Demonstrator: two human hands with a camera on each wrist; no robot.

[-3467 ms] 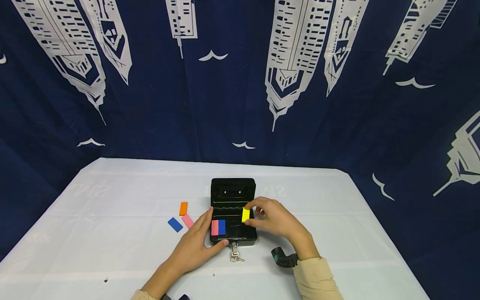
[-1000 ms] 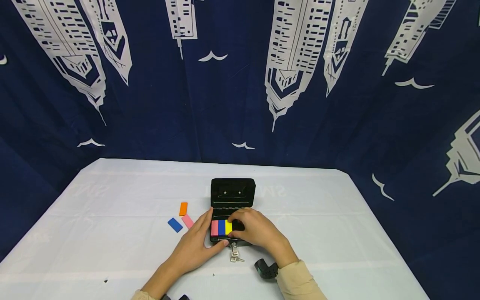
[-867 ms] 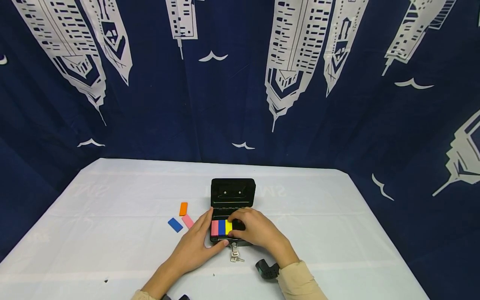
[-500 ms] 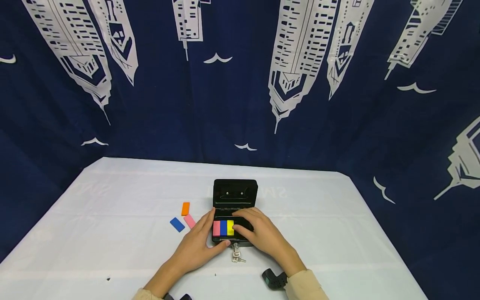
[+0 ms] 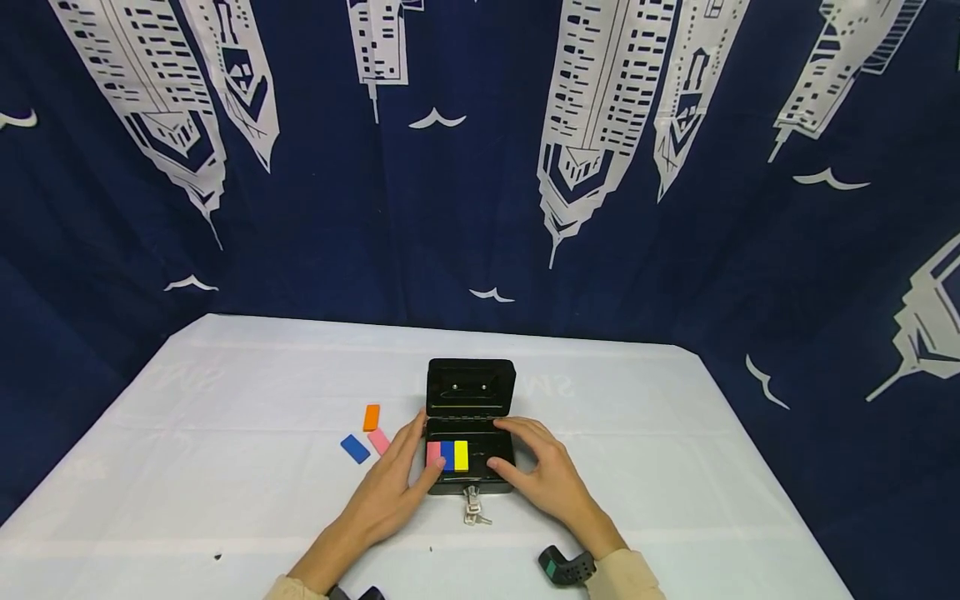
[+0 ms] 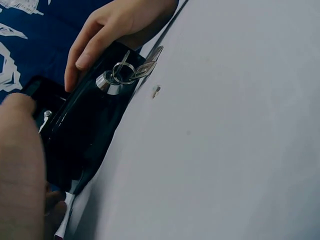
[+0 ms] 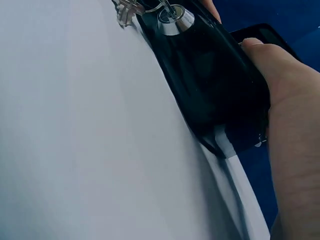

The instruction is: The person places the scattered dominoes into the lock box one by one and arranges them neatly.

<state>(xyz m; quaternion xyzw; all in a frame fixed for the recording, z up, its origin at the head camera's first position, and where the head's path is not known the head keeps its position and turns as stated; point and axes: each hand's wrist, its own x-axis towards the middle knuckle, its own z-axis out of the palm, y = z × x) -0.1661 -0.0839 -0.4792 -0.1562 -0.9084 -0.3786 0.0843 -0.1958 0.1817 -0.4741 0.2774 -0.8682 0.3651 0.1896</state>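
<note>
A black metal cash box (image 5: 483, 435) stands with its lid (image 5: 471, 390) raised. Inside, a pink block (image 5: 432, 451), a blue block (image 5: 447, 450) and a yellow block (image 5: 461, 456) lie side by side at the left. My left hand (image 5: 382, 496) rests along the box's left side, fingers straight, its thumb over the pink and blue blocks. At the right part of the box is my right hand (image 5: 553, 477), thumb and fingers spread, nothing held. Keys on a ring (image 6: 125, 72) hang from the front lock (image 7: 175, 21), seen in both wrist views.
Left of the box, loose on the white table (image 5: 262, 467), lie an orange block (image 5: 371, 417), a blue block (image 5: 355, 449) and a pink block (image 5: 378, 441). A dark blue curtain with white buildings (image 5: 465, 208) hangs behind. A small dark speck (image 5: 217, 557) is at the front left.
My right hand has carried the yellow block left beside the blue one, let it go and drawn back right. My left thumb has moved from the box's front edge up over the blocks.
</note>
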